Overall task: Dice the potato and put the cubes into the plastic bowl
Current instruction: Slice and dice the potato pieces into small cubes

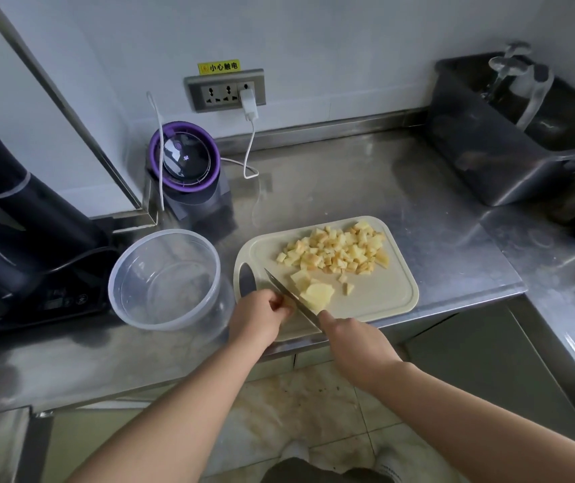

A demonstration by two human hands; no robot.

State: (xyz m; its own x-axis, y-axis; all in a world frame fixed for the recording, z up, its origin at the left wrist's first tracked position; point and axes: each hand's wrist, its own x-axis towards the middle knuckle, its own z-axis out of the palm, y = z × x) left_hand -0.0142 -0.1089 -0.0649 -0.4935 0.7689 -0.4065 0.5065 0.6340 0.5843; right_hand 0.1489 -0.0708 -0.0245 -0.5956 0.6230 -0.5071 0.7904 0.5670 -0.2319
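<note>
A: From the left, we see the clear, round plastic bowl (165,232) on the steel counter (348,176), just beside the cream cutting board (383,301).

B: We agree. The left hand (261,317) lies on the board's near left edge, fingers curled; we cannot tell if they pinch anything. The knife (291,298) slants from near right to far left, tip pointing away.

A: Pale potato slices (318,294) touch its right side, matte cubes (338,251) heaped beyond. The right hand (355,343) wraps the handle, forefinger along the spine.
</note>
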